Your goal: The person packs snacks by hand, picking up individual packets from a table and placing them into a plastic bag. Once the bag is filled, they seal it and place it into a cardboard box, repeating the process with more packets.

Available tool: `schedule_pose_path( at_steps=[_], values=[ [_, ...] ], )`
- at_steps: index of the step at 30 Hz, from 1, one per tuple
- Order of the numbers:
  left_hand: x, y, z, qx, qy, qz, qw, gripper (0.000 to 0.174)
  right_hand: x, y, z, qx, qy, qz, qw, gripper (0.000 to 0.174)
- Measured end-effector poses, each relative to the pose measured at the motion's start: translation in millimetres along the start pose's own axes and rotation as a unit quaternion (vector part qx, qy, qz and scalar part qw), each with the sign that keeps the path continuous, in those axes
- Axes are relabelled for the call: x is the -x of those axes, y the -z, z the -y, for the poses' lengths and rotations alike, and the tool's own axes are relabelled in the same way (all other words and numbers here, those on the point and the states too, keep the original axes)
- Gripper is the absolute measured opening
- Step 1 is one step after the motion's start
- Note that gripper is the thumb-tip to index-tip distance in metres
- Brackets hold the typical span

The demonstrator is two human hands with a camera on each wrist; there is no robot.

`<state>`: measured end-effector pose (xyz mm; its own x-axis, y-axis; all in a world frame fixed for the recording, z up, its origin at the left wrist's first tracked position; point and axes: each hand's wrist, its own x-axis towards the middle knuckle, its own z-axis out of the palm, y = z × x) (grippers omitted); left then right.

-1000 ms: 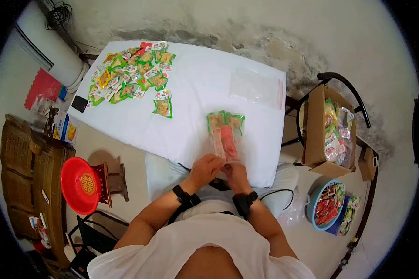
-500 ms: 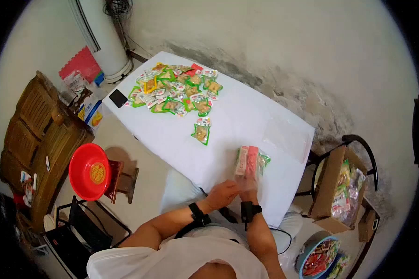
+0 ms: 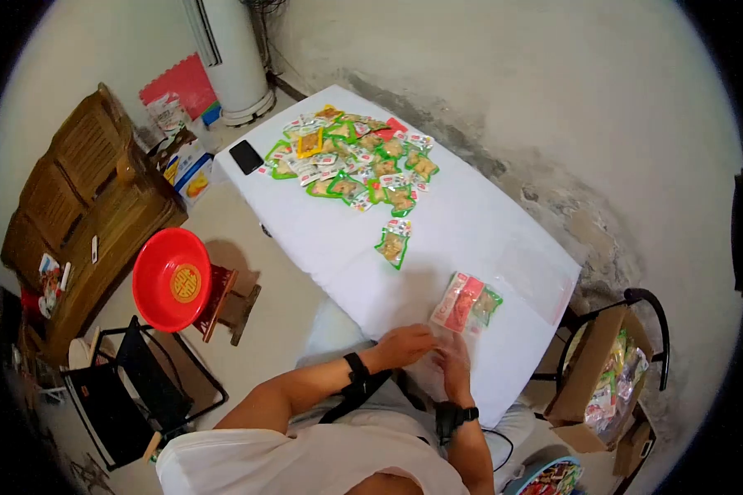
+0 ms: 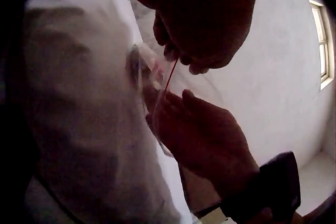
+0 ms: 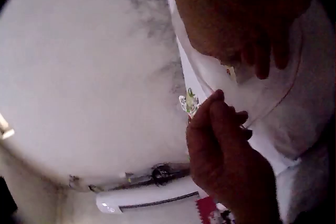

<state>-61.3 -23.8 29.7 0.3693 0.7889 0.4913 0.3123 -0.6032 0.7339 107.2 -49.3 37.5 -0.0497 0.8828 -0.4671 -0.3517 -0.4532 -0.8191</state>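
A clear zip bag (image 3: 464, 305) with red and green snack packets inside lies on the white table (image 3: 470, 223) near its front edge. Both hands grip the bag's near end. My left hand (image 3: 404, 345) pinches the end from the left and my right hand (image 3: 454, 363) pinches it from the right. In the left wrist view the bag's red zip strip (image 4: 170, 77) runs between the left hand (image 4: 205, 19) and the right hand (image 4: 205, 140). The right wrist view shows the right hand (image 5: 236, 14) above the left hand (image 5: 226, 150).
A pile of snack packets (image 3: 355, 161) covers the table's far left, with a black phone (image 3: 246, 157) beside it and one single packet (image 3: 394, 245) nearer. An empty clear bag (image 3: 541, 285) lies right. A red basin (image 3: 172, 280) stands left, a cardboard box (image 3: 590, 371) right.
The head view has swung left, so the table sits more to the right. Both hands have kept their hold on the bag's near end, and the bag now lies tilted to the right.
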Motion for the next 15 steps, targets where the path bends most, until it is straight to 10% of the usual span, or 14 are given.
schedule_pose_path(
  at_steps=[3,13,15],
  values=[
    [3,-5,8,-0.037,-0.027,0.001,0.999,0.015,-11,38,-50,0.349,0.175,0.073,0.918,0.043],
    [9,36,52,-0.117,-0.064,0.084,0.987,0.007,36,-11,33,0.426,0.171,0.093,0.883,0.025],
    [2,67,64,-0.075,0.100,0.039,0.991,0.010,32,-13,40,0.410,0.185,0.088,0.889,0.024]
  ],
)
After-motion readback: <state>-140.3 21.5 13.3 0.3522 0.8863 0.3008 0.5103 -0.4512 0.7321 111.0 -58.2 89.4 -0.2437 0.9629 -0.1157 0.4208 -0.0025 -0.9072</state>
